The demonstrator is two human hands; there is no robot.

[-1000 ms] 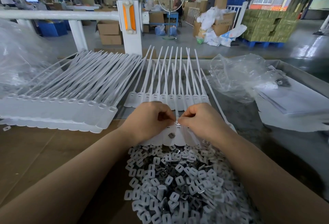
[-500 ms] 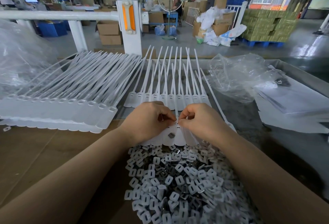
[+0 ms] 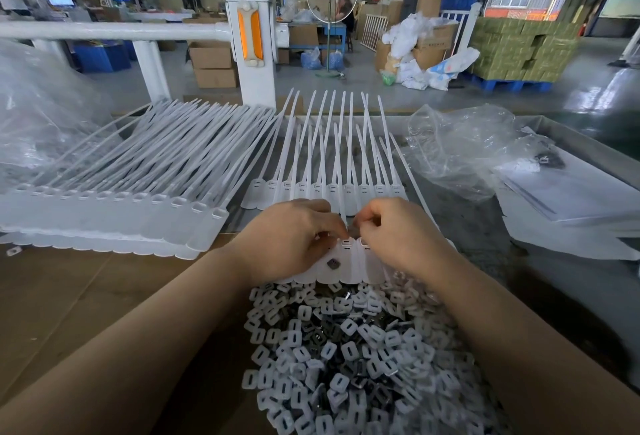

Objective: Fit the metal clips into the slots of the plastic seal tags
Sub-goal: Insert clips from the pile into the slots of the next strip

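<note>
Barely shifted, left hand and right hand both pinch one seal tag; one loose clip lies on it.

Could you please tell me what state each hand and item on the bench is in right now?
left hand: fingers curled, pinching at a tag head
right hand: fingers curled, pinching there too
seal tags under the hands: flat, side by side
loose metal clip: lying on a tag, not in a slot
clip pile: heaped loose
stacked tags: layered rows
plastic bag: crumpled
</note>
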